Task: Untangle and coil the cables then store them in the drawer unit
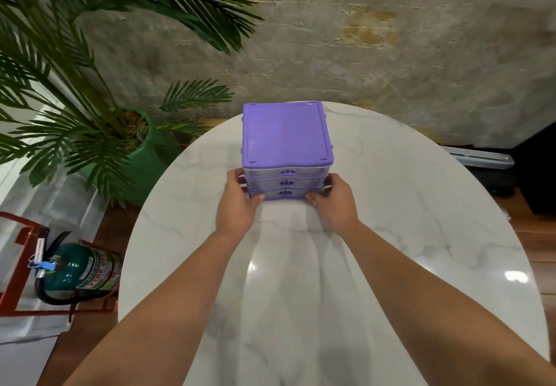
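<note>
A purple drawer unit [285, 133] with three clear drawers stands on the far half of the white marble table [406, 220]. All three drawers are pushed in. My left hand [239, 202] grips the unit's lower left front corner, thumb on the bottom drawer's front. My right hand [334, 199] grips the lower right front corner the same way. No cable shows on the table; I cannot make out what lies inside the drawers.
A potted palm in a green pot [147, 157] stands left of the table. A green fire extinguisher [81, 268] in a red stand sits on the floor at lower left. A rough wall rises behind. Dark equipment [538, 172] is at the right.
</note>
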`<state>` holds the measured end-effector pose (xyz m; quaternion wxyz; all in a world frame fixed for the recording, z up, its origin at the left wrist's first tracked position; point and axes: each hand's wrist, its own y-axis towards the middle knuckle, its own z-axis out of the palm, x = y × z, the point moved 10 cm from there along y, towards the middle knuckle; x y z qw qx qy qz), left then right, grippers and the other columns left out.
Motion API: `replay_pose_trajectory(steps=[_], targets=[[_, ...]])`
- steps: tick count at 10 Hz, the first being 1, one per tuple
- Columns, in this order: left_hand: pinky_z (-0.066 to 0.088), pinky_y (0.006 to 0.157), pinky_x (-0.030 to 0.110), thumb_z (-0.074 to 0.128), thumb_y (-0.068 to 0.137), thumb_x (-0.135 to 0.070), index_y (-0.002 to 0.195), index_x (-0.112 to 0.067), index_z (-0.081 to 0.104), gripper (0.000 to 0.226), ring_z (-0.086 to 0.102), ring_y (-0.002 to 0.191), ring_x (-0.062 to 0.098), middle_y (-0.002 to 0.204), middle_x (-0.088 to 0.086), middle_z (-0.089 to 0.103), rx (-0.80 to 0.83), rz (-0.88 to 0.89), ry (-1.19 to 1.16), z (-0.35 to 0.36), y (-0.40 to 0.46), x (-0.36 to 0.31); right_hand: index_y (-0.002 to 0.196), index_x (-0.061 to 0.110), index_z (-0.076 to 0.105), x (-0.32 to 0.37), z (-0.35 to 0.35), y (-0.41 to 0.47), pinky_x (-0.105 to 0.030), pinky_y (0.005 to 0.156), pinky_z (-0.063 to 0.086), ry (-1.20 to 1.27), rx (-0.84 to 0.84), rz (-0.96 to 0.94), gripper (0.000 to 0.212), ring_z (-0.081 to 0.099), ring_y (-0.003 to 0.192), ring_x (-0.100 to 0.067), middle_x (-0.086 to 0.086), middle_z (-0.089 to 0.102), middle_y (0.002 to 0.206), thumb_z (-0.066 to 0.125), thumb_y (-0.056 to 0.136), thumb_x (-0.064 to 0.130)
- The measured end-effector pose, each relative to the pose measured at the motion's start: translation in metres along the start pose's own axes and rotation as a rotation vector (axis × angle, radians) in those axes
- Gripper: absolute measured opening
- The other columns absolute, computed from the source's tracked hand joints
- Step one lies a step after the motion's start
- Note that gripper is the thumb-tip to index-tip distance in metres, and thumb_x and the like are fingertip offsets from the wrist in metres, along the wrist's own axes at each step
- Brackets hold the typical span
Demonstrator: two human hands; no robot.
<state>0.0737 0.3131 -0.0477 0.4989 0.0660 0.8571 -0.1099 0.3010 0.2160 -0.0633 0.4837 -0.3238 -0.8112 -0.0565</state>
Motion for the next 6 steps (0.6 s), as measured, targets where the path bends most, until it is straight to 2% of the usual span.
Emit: replay_pose_trajectory(steps=[1,2,3,4,5,6], targets=[[0.052,0.082,0.030,0.077,0.081,-0.014,0.127,-0.020,0.040,0.059,0.063,0.096,0.017,0.111,-0.003,0.060,0.009,0.004,-0.021,0.001,0.001,0.000,0.104,0.018,0.058,0.002,0.000,-0.001,-0.025,0.070,0.044,0.003,-0.007,0.006,0.031,0.061,0.081,-0.016,0.002,0.063,0.094,0.075,0.079,0.018],[0.050,0.081,0.026,0.076,0.082,-0.011,0.131,-0.018,0.039,0.062,0.063,0.099,0.017,0.115,-0.003,0.058,0.023,-0.005,-0.046,0.002,-0.001,0.000,0.110,0.015,0.060,0.005,0.001,-0.007,-0.025,0.071,0.044,0.013,-0.011,0.010,0.029,0.061,0.079,-0.013,0.005,0.063,0.093,0.070,0.083,0.016],[0.046,0.080,0.017,0.074,0.083,-0.008,0.136,-0.015,0.038,0.065,0.057,0.102,0.011,0.127,-0.002,0.048,0.014,-0.002,-0.054,0.002,-0.005,-0.005,0.113,0.015,0.061,0.011,0.002,-0.014,-0.030,0.072,0.048,0.024,-0.018,0.008,0.025,0.063,0.080,-0.017,0.001,0.067,0.096,0.063,0.088,0.016],[0.047,0.084,0.021,0.073,0.084,-0.009,0.140,-0.015,0.036,0.068,0.057,0.104,0.013,0.133,0.003,0.047,0.022,-0.019,-0.044,0.004,-0.007,-0.003,0.122,0.015,0.060,0.011,0.005,-0.019,-0.032,0.079,0.048,0.024,0.019,0.016,0.030,0.064,0.094,-0.023,-0.003,0.068,0.110,0.055,0.093,0.018],[0.049,0.091,0.027,0.073,0.084,-0.012,0.145,-0.015,0.031,0.074,0.058,0.113,0.020,0.138,0.006,0.049,0.044,-0.045,-0.040,0.004,-0.015,-0.009,0.138,0.014,0.051,0.007,-0.003,-0.026,-0.033,0.095,0.046,0.016,0.044,0.056,0.043,0.061,0.112,-0.022,-0.003,0.062,0.129,0.053,0.096,0.026],[0.045,0.096,0.032,0.072,0.085,-0.016,0.151,-0.013,0.025,0.081,0.054,0.122,0.025,0.144,0.009,0.047,0.025,-0.098,-0.061,0.000,-0.029,-0.015,0.145,0.012,0.043,0.008,-0.018,-0.035,-0.029,0.100,0.040,0.018,0.036,0.068,0.051,0.056,0.121,-0.021,-0.005,0.057,0.137,0.053,0.098,0.031]])
